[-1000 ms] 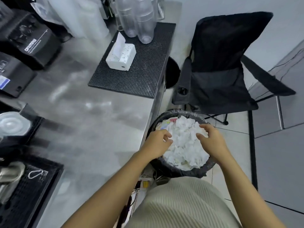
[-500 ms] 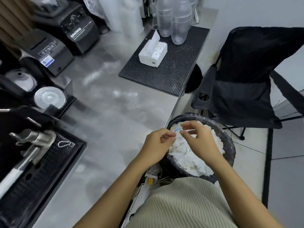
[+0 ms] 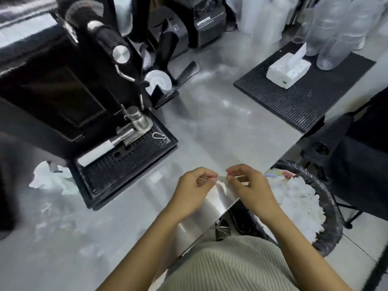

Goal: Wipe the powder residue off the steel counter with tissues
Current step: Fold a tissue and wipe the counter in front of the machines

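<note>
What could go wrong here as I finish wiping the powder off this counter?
The bin is heaped with used tissues, so another may tumble onto the floor. Wiping near the drip tray could push powder into it. The crumpled tissue beside it might get forgotten.

- The steel counter (image 3: 212,141) carries pale powder smears (image 3: 227,104);
- a black machine (image 3: 63,87) stands at left; crumpled tissues (image 3: 51,180) lie just beside its tray;
- a black mat (image 3: 298,101) lies at right.
</note>
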Demonstrator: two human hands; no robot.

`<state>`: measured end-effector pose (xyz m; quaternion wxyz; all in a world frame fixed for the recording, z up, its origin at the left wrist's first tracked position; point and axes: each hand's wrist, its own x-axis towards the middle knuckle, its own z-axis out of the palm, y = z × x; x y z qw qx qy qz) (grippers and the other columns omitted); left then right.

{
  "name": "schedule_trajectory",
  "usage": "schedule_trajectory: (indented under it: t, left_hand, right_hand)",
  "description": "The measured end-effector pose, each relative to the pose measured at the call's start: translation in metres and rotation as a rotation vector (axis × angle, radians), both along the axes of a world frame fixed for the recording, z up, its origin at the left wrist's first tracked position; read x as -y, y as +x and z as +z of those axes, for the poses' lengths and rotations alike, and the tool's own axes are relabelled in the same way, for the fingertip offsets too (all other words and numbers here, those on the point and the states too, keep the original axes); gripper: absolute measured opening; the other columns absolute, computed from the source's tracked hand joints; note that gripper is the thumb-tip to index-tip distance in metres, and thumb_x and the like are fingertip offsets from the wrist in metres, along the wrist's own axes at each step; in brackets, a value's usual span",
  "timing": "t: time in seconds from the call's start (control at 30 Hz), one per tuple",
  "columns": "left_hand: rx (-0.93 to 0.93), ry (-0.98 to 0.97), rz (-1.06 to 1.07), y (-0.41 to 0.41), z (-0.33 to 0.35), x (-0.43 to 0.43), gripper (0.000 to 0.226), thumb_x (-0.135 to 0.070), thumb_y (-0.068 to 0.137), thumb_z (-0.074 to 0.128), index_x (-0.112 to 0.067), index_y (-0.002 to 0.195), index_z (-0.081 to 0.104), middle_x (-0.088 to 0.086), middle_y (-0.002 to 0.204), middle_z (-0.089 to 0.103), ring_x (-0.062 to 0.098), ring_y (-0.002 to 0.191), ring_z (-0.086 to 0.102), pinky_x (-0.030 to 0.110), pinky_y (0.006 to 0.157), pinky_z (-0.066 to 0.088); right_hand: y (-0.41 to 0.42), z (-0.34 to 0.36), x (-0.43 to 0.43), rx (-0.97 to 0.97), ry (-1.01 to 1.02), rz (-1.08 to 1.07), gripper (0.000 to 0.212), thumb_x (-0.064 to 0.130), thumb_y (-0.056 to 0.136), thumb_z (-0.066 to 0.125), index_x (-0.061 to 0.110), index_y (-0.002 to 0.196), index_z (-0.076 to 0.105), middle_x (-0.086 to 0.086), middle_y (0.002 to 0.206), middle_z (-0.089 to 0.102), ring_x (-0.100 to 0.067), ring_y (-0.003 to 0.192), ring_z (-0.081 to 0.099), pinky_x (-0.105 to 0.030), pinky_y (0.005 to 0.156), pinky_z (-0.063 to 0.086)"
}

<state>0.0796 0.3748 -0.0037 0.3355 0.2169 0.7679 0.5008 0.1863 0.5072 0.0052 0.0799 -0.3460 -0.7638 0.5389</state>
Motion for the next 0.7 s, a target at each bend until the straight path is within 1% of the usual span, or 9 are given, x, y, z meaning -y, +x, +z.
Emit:
schedule_trajectory:
  t: [0.13, 0.2, 0.23, 0.3, 0.37, 0.47, 0.53, 0.63, 0.7]
  left_hand:
    - [0.011, -0.001, 0.139, -0.008, 0.002, 0.049, 0.015, -0.017, 0.089, 0.065, -0.03, 0.089, 0.071, -0.017, 0.077, 0.068, 0.003, 0.074, 0.061, 0.017, 0.071, 0.047]
    - [0.028, -0.005, 0.208, -0.008, 0.005, 0.071, 0.012, -0.014, 0.09, 0.063, -0.021, 0.093, 0.072, -0.015, 0.068, 0.064, -0.001, 0.062, 0.055, 0.011, 0.06, 0.042]
    - [0.027, -0.008, 0.242, -0.008, 0.006, 0.084, 0.012, -0.012, 0.09, 0.062, -0.017, 0.095, 0.072, -0.013, 0.069, 0.063, -0.001, 0.06, 0.054, 0.01, 0.057, 0.041]
    - [0.007, -0.018, 0.281, -0.008, 0.008, 0.104, 0.013, -0.011, 0.09, 0.061, -0.016, 0.097, 0.072, -0.007, 0.079, 0.068, 0.0, 0.066, 0.056, 0.01, 0.061, 0.043]
    - [-0.003, -0.016, 0.332, -0.008, 0.009, 0.127, 0.013, -0.012, 0.09, 0.062, -0.017, 0.096, 0.072, -0.008, 0.083, 0.069, 0.002, 0.071, 0.058, 0.012, 0.066, 0.044]
    - [-0.011, -0.022, 0.413, -0.009, 0.01, 0.162, 0.012, -0.014, 0.09, 0.062, -0.02, 0.095, 0.072, -0.011, 0.089, 0.07, 0.002, 0.076, 0.061, 0.014, 0.069, 0.047]
    - [-0.028, -0.03, 0.471, -0.009, 0.012, 0.187, 0.012, -0.014, 0.091, 0.062, -0.021, 0.094, 0.072, -0.012, 0.09, 0.07, 0.001, 0.078, 0.062, 0.013, 0.068, 0.047]
    - [-0.038, -0.059, 0.557, -0.009, 0.013, 0.224, 0.014, -0.012, 0.092, 0.06, -0.019, 0.095, 0.071, -0.01, 0.09, 0.07, 0.002, 0.078, 0.062, 0.012, 0.066, 0.048]
    - [-0.021, -0.072, 0.598, -0.009, 0.013, 0.246, 0.017, -0.01, 0.092, 0.058, -0.02, 0.093, 0.071, -0.01, 0.087, 0.069, 0.003, 0.076, 0.062, 0.015, 0.066, 0.05]
  right_hand:
    - [-0.024, 0.0, 0.038, 0.007, -0.01, 0.141, 0.008, 0.016, 0.092, 0.064, 0.023, 0.096, 0.067, 0.018, 0.09, 0.067, 0.001, 0.08, 0.062, -0.006, 0.066, 0.044]
    - [-0.034, 0.0, 0.057, -0.002, -0.01, 0.211, 0.011, 0.015, 0.092, 0.064, 0.025, 0.094, 0.067, 0.02, 0.089, 0.067, 0.005, 0.082, 0.061, -0.005, 0.066, 0.044]
    - [-0.039, 0.0, 0.069, -0.006, -0.014, 0.248, 0.013, 0.014, 0.092, 0.064, 0.027, 0.093, 0.066, 0.02, 0.089, 0.068, 0.006, 0.082, 0.061, -0.005, 0.066, 0.044]
    - [-0.046, -0.001, 0.086, -0.009, -0.03, 0.297, 0.017, 0.015, 0.092, 0.065, 0.032, 0.089, 0.065, 0.019, 0.089, 0.069, 0.006, 0.081, 0.062, -0.006, 0.066, 0.045]
    - [-0.053, -0.004, 0.106, -0.003, -0.049, 0.346, 0.02, 0.015, 0.092, 0.066, 0.035, 0.087, 0.064, 0.017, 0.09, 0.069, 0.005, 0.08, 0.062, -0.006, 0.066, 0.045]
    - [-0.065, -0.006, 0.135, 0.003, -0.06, 0.419, 0.021, 0.014, 0.092, 0.066, 0.035, 0.088, 0.065, 0.017, 0.091, 0.07, 0.007, 0.08, 0.063, -0.006, 0.066, 0.046]
    - [-0.074, -0.007, 0.155, 0.012, -0.06, 0.481, 0.02, 0.013, 0.092, 0.065, 0.033, 0.09, 0.066, 0.018, 0.09, 0.07, 0.007, 0.081, 0.063, -0.006, 0.067, 0.047]
    - [-0.088, -0.011, 0.186, 0.004, -0.058, 0.552, 0.02, 0.009, 0.092, 0.064, 0.029, 0.093, 0.069, 0.016, 0.091, 0.071, 0.001, 0.084, 0.065, -0.007, 0.07, 0.048]
    - [-0.096, -0.012, 0.207, -0.007, -0.074, 0.593, 0.02, 0.007, 0.092, 0.064, 0.026, 0.095, 0.069, 0.015, 0.093, 0.071, 0.0, 0.086, 0.065, -0.008, 0.072, 0.047]
